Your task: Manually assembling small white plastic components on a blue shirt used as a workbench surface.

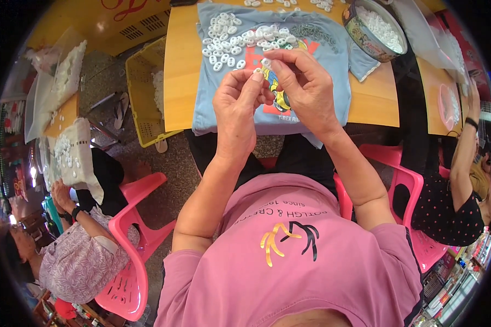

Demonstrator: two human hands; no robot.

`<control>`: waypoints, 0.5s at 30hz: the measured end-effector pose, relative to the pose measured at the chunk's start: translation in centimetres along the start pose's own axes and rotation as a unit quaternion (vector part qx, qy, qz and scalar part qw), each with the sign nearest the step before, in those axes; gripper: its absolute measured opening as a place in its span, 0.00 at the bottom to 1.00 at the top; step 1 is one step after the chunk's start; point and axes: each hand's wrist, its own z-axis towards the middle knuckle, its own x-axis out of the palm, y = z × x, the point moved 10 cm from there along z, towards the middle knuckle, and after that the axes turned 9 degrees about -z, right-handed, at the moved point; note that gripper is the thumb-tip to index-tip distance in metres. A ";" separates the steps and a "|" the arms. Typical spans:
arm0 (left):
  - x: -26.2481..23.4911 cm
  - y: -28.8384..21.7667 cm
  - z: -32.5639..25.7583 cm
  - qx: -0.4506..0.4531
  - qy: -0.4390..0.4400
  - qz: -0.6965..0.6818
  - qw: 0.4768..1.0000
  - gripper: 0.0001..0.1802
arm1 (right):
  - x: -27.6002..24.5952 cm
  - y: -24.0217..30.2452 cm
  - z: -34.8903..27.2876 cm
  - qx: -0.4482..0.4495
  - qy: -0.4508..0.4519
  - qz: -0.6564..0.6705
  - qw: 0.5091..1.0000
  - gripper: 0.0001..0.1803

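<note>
Hands: left (235, 103) and right (303, 82) pinch small white plastic ring (265, 63) | soft blue shirt (333, 60) beneath

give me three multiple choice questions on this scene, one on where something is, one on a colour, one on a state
1. Where does the heap of small white rings lie?
A. on the light blue cloth on the table
B. in the yellow crate
C. on the floor

2. What colour is the empty chair to the person's left?
A. green
B. pink
C. white

3. What are the hands doing?
A. resting flat on the table
B. both gripping the metal bowl
C. raised together, fingertips pinching a small white ring

Answers
1: A, the rings are spread over the light blue cloth that covers the wooden table.
2: B, its seat and back are plainly pink.
3: C, the left hand and right hand meet above the cloth with a small white ring between their fingertips; the metal bowl stands untouched at the far right.
</note>
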 end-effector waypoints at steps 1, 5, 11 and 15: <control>0.1 0.0 0.0 0.000 0.004 -0.002 1.000 0.09 | 0.0 0.0 0.0 0.000 -0.001 0.000 1.000 0.10; 0.2 0.1 0.0 -0.003 0.001 -0.008 1.000 0.09 | 0.4 -0.5 0.0 0.027 0.005 0.043 0.999 0.10; 0.1 0.2 0.0 0.001 0.001 -0.012 1.000 0.09 | 0.8 -0.4 -0.3 0.003 -0.011 0.052 0.999 0.09; 0.0 0.1 0.1 0.017 0.003 -0.006 1.000 0.08 | 1.1 -1.0 -0.9 0.039 -0.018 0.044 0.998 0.09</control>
